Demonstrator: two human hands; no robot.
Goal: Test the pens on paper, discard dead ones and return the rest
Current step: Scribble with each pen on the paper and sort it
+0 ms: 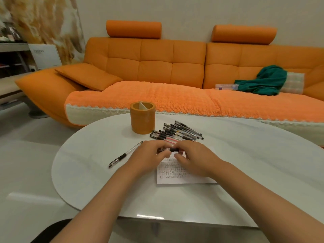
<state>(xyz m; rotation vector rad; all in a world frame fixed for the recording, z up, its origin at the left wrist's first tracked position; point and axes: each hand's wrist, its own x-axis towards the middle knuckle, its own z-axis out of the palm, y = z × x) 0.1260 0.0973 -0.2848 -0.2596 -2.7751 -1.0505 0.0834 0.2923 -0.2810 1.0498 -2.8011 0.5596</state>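
Pen (168,149) held level: left hand (149,153) pinches 1 end, right hand (194,155) the other, over the far edge of the paper (177,174) on the white desk (245,155). From the hands — pen pile (177,133) at 12 o'clock, orange holder (142,117) approx. 11, lone pen (125,153) at 9.

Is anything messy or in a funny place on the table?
A lone pen lies left of the paper, apart from the pile by the holder. Nothing looks spilled or broken.
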